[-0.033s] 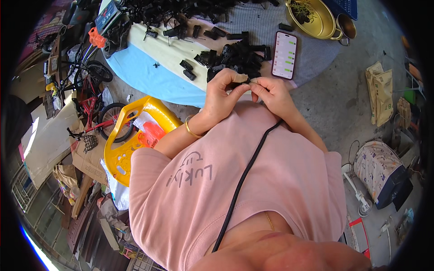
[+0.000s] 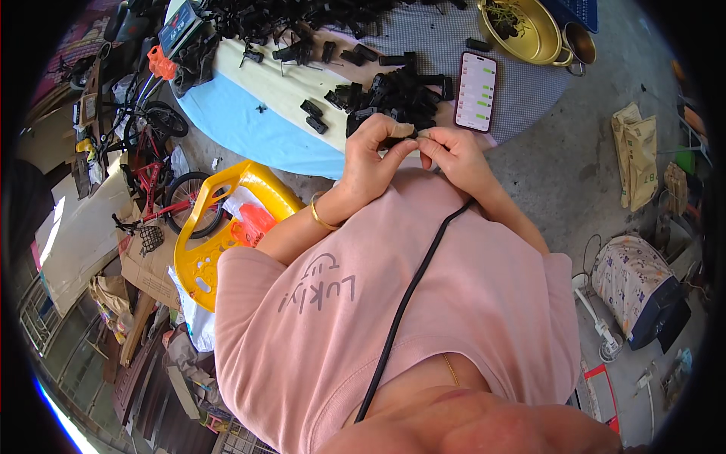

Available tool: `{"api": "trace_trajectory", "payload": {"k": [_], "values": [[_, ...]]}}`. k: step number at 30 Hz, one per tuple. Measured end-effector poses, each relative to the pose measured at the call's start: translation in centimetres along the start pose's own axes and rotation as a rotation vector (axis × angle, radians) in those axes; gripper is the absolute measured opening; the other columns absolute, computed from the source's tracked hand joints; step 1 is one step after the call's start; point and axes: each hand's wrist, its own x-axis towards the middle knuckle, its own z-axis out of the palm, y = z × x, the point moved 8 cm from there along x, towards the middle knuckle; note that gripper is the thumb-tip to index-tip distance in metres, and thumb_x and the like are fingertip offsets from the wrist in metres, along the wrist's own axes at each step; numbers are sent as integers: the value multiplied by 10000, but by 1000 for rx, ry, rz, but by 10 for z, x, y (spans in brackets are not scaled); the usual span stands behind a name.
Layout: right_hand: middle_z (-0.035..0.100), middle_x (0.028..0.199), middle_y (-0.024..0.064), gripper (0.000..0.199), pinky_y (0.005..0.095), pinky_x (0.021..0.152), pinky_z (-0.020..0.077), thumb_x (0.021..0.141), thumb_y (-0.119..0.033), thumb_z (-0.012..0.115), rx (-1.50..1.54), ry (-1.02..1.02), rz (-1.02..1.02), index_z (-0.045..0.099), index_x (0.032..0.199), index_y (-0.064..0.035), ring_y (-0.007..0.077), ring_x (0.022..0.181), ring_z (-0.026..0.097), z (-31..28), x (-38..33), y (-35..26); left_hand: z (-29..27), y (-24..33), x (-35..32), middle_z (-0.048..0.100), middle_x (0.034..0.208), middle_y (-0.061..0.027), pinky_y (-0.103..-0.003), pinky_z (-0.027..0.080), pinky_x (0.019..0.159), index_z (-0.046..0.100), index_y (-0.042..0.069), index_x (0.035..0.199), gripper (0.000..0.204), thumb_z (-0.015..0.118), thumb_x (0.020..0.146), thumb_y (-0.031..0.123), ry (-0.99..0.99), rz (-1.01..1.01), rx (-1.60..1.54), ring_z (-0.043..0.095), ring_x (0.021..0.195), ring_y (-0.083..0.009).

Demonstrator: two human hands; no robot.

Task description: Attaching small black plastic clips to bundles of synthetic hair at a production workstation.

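Note:
At the table's near edge my two hands meet, fingertips almost touching. My left hand [image 2: 372,160], below a gold bangle [image 2: 322,213], is closed in a pinch on a small black plastic part [image 2: 414,135]. Thumb and forefinger of my right hand [image 2: 461,160] press together at the same part's right end. Fingers cover most of that part, so its full shape is hidden. Just beyond them lies a heap of black plastic parts [image 2: 397,94], with two loose black pieces [image 2: 313,117] to its left.
More black parts [image 2: 302,19] crowd the table's far side. On the checked cloth [image 2: 533,94] lie a phone [image 2: 476,91] and a gold-coloured pot [image 2: 522,41]. A yellow plastic chair [image 2: 198,265] stands at my left, before a red bicycle [image 2: 155,178]. A black cord [image 2: 408,295] crosses my shirt.

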Motion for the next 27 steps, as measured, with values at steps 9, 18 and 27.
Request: {"api": "trace_trajectory", "payload": {"k": [9,18,27], "values": [[558,635,21,147,219,529,395,846,-128,534,-26,67,40,603,864,1,80,563,488,-4,8,32,2,-3,14,604,854,-107,-265,482,664,600,4,886,233,677,668,-23,-108,202,387,585,731,-230],[596,653,105,169,281,508,423,784,-150,593,-282,273,-27,607,876,-9,171,531,551,-39,16,40,-47,-52,93,614,838,-142,-364,461,679,631,40,858,152,637,720,104,24,336,638,577,753,-310],[613,712,152,178,321,546,447,769,-160,599,-312,118,-51,607,870,-14,247,611,598,-3,24,26,-83,-100,179,585,918,-221,-398,476,706,478,1,1026,450,669,713,262,423,-16,923,577,864,-342]]}}
